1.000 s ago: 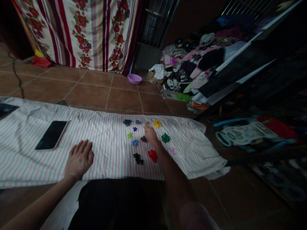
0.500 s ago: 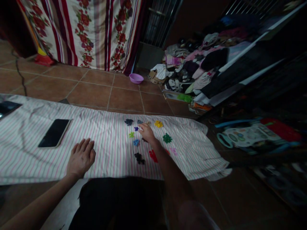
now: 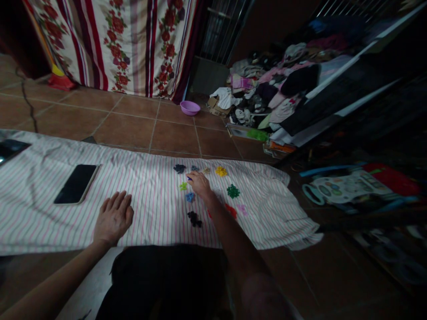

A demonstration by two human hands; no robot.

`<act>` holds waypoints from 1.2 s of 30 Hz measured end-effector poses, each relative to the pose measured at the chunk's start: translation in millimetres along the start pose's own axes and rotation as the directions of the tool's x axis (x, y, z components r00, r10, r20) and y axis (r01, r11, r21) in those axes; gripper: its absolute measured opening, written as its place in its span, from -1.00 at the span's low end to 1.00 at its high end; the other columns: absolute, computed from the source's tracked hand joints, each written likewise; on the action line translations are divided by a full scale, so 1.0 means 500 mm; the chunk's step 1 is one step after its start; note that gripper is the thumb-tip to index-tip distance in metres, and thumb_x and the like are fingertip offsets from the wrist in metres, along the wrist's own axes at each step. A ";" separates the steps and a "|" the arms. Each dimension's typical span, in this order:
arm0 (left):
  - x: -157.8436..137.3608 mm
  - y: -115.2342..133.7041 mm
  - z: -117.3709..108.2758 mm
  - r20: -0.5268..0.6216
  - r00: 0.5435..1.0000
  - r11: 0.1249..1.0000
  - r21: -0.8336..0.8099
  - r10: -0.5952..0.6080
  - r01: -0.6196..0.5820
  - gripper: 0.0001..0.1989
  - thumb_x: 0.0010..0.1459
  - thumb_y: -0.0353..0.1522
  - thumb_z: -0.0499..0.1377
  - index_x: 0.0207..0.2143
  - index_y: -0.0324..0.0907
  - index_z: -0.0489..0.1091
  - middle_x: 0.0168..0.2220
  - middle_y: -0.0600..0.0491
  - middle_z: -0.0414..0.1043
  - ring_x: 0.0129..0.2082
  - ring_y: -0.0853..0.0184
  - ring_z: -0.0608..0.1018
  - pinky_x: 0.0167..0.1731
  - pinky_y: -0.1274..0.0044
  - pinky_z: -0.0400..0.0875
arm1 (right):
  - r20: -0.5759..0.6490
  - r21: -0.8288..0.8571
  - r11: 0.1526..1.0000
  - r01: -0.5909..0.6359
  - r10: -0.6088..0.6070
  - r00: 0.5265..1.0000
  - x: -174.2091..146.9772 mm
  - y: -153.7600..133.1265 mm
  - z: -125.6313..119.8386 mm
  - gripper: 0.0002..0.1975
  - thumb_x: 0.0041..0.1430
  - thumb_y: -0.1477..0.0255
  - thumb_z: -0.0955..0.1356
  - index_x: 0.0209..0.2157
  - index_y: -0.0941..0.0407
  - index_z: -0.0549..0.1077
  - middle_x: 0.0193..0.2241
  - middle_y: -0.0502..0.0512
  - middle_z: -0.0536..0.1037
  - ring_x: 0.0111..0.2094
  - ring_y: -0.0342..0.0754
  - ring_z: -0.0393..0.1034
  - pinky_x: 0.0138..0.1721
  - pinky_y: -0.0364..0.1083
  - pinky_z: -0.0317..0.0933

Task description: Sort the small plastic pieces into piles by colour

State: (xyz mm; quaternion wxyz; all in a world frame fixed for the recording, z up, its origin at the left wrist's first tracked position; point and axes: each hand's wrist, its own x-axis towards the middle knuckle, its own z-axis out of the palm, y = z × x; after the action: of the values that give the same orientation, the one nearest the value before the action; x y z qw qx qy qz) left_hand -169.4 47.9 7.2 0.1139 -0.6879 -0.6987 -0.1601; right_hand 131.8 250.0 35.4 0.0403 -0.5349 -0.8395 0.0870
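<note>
My left hand [image 3: 114, 218] lies flat on the striped cloth [image 3: 150, 200], fingers stretched out and holding nothing. Over the small purple pieces [image 3: 189, 178], my right hand [image 3: 200, 184] has its fingertips drawn together on them, covering most of that heap. Close around it are small heaps of lime green pieces [image 3: 183, 186], light blue pieces [image 3: 190, 197], grey-blue pieces [image 3: 194, 168] and beige pieces [image 3: 206, 170]. Black pieces [image 3: 194, 219] lie nearer to me. My right forearm partly hides the red pieces [image 3: 231, 210].
Dark grey pieces [image 3: 179, 169], yellow pieces [image 3: 220, 171], green pieces [image 3: 233, 191] and pink pieces [image 3: 242, 209] form further heaps. A phone [image 3: 76, 184] lies left of my left hand, a dark device [image 3: 12, 150] beyond it. A purple basin [image 3: 190, 108] stands on the tiled floor.
My right hand has shifted slightly left and toward me, onto the purple pieces, which showed openly before. My forearm now covers more of the red pieces. My left hand stays put.
</note>
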 end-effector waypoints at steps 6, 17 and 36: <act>0.001 0.001 -0.003 -0.005 1.000 1.000 -0.007 0.000 0.000 -0.55 0.31 -0.32 -0.09 0.11 -0.28 0.40 0.19 -0.26 0.43 0.26 -0.03 0.40 0.21 0.12 0.25 | 0.007 0.037 0.999 0.010 -0.010 1.000 0.009 0.000 0.009 -0.67 0.29 0.55 0.33 0.04 0.10 0.57 0.06 0.18 0.55 0.05 -0.02 0.41 0.12 -0.11 0.22; 0.003 0.004 -0.009 0.017 0.999 0.996 -0.082 -0.046 0.048 -0.57 0.28 -0.31 -0.06 0.11 -0.20 0.40 0.20 -0.21 0.43 0.26 0.01 0.40 0.24 0.15 0.21 | 0.028 0.045 0.999 0.016 -0.017 0.999 0.008 0.003 0.007 -0.65 0.30 0.55 0.31 0.06 0.08 0.56 0.06 0.19 0.55 0.06 -0.01 0.41 0.13 -0.10 0.22; 0.001 0.004 -0.007 0.001 0.999 0.988 -0.145 -0.049 0.049 -0.54 0.24 -0.30 -0.05 0.11 -0.21 0.40 0.16 -0.23 0.45 0.25 -0.04 0.39 0.24 0.11 0.19 | 0.020 -0.078 0.996 -0.049 0.051 0.999 -0.006 -0.040 -0.008 -0.70 0.36 0.46 0.26 0.00 0.06 0.56 0.00 0.18 0.53 0.02 0.02 0.37 0.08 -0.08 0.24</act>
State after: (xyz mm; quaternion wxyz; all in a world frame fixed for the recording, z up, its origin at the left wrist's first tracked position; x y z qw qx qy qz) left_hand -167.8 47.2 10.8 0.0605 -0.6768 -0.7017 -0.2142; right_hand 116.2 239.6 43.3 0.0082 -0.5559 -0.8290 0.0610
